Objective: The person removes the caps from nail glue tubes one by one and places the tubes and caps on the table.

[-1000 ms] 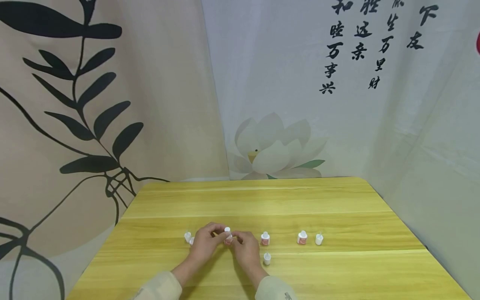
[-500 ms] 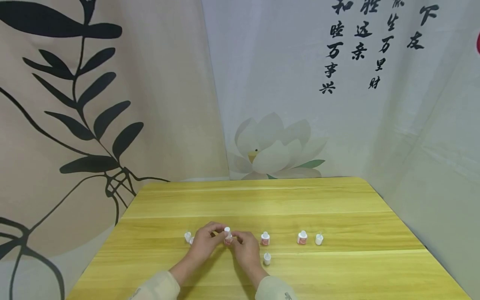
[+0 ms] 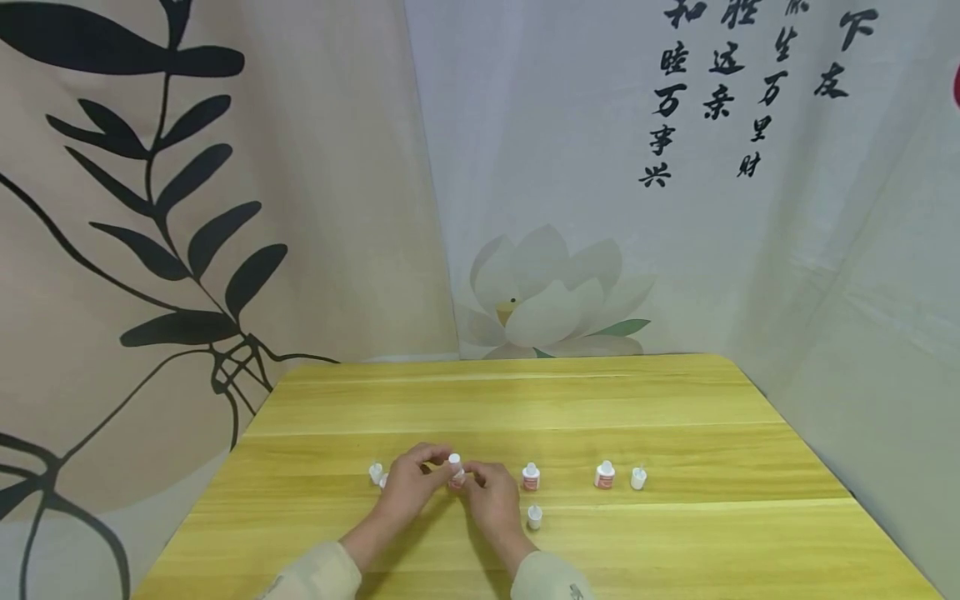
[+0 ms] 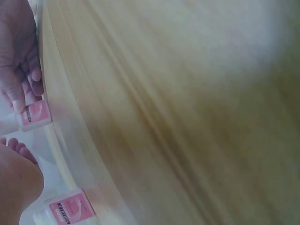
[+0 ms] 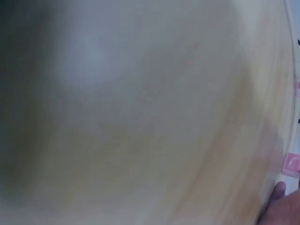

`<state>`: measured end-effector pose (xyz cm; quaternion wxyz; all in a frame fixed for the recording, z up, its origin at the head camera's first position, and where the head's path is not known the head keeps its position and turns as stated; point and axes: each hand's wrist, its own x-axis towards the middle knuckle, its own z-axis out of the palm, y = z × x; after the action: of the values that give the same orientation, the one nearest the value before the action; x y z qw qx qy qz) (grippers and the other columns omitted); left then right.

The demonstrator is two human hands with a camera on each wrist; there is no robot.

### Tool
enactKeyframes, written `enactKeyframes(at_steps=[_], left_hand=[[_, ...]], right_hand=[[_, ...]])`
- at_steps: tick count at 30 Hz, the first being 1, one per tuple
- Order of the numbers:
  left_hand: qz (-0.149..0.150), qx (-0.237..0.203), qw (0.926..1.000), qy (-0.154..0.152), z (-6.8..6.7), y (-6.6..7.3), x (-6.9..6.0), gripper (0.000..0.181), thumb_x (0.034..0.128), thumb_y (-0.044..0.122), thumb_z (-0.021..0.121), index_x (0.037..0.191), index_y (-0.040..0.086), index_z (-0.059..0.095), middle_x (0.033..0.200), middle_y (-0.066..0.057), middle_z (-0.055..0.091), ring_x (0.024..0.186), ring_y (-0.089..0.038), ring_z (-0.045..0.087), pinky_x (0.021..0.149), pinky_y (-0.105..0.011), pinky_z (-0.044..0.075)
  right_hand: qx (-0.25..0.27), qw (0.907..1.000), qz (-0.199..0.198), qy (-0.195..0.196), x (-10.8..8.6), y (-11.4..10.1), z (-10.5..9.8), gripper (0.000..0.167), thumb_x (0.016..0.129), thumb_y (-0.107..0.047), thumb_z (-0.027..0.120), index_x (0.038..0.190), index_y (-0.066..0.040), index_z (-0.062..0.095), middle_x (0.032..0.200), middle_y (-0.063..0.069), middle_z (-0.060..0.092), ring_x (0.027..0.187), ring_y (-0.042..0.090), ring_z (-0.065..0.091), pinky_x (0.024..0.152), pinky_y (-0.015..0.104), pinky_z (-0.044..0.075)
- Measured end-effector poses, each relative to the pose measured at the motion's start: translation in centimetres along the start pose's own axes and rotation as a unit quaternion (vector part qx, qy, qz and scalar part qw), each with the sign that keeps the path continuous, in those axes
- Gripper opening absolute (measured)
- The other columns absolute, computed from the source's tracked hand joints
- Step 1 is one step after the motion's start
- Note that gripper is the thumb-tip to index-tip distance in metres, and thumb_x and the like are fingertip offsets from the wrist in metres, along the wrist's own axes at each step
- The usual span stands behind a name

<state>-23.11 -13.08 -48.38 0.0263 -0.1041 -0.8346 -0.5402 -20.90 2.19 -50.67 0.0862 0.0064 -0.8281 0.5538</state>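
Note:
Both hands work on one small white bottle with a pink label (image 3: 454, 459), which stands upright between them. My left hand (image 3: 408, 483) pinches the bottle from the left, its thumb near the white upper part. From the right, my right hand (image 3: 491, 498) pinches it low down, at the label. In the left wrist view the fingers of the right hand (image 4: 18, 51) meet the label. The right wrist view shows only part of the right hand (image 5: 283, 208) beside a pink-labelled bottle (image 5: 291, 164). Left of the left hand, a white piece (image 3: 384, 482) is partly hidden.
On the wooden table (image 3: 675, 550) stand two similar bottles, one near the right hand (image 3: 530, 477) and one farther right (image 3: 604, 475). Small white cap-like pieces lie in front (image 3: 534, 517), at far right (image 3: 638, 478) and at left (image 3: 376, 473). Printed cloth hangs behind.
My left hand and forearm have shifted very slightly; the bottle between the hands stays in the same place. Nothing else has visibly moved.

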Motion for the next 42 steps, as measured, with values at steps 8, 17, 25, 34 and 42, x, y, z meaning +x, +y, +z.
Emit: enactKeyframes(at_steps=[8,17,25,34,42], left_hand=[[-0.003,-0.002,1.0,-0.008,-0.01,-0.13,0.14,0.02,0.0886,0.025,0.076,0.105,0.013,0.072,0.102,0.0,0.065,0.088,-0.019,0.056,0.071,-0.028,0.051],[-0.014,0.001,0.9999,0.0,0.08,0.02,0.15,0.03,0.0871,0.027,0.077,0.109,0.009,0.07,0.103,-0.001,0.066,0.094,-0.019,0.057,0.077,-0.03,0.051],[-0.007,-0.001,0.9997,-0.024,-0.2,-0.07,0.17,0.034,0.09,0.028,0.074,0.117,0.007,0.07,0.112,0.001,0.065,0.101,-0.02,0.054,0.079,-0.03,0.05],[-0.016,0.006,0.9999,0.001,0.2,-0.06,0.39,0.021,0.0867,0.025,0.077,0.103,0.013,0.07,0.1,0.0,0.065,0.091,-0.018,0.058,0.075,-0.03,0.051],[-0.008,-0.003,0.9999,0.006,0.14,0.21,0.06,0.029,0.088,0.023,0.076,0.11,0.006,0.07,0.105,0.001,0.067,0.1,-0.018,0.057,0.086,-0.031,0.047]], right_hand=[[-0.006,1.0,-0.005,-0.001,-0.09,-0.05,-0.04,0.011,0.088,-0.015,0.073,0.099,-0.013,0.076,0.098,0.004,0.065,0.087,0.016,0.055,0.071,0.034,0.049],[-0.005,0.9999,-0.01,-0.001,0.04,0.1,-0.06,0.01,0.088,-0.015,0.073,0.098,-0.015,0.077,0.091,-0.001,0.063,0.082,0.013,0.053,0.067,0.029,0.046],[-0.002,1.0,-0.01,-0.002,0.01,-0.06,-0.14,0.008,0.088,-0.014,0.073,0.095,-0.016,0.077,0.088,-0.003,0.061,0.081,0.013,0.052,0.066,0.028,0.044],[-0.001,1.0,-0.009,0.001,0.09,0.04,-0.09,0.011,0.088,-0.013,0.073,0.097,-0.016,0.077,0.095,0.001,0.065,0.086,0.014,0.054,0.072,0.033,0.047],[-0.005,1.0,-0.007,0.003,-0.08,0.06,-0.1,0.013,0.088,-0.009,0.072,0.1,-0.012,0.076,0.096,0.003,0.063,0.084,0.015,0.053,0.068,0.028,0.046]])
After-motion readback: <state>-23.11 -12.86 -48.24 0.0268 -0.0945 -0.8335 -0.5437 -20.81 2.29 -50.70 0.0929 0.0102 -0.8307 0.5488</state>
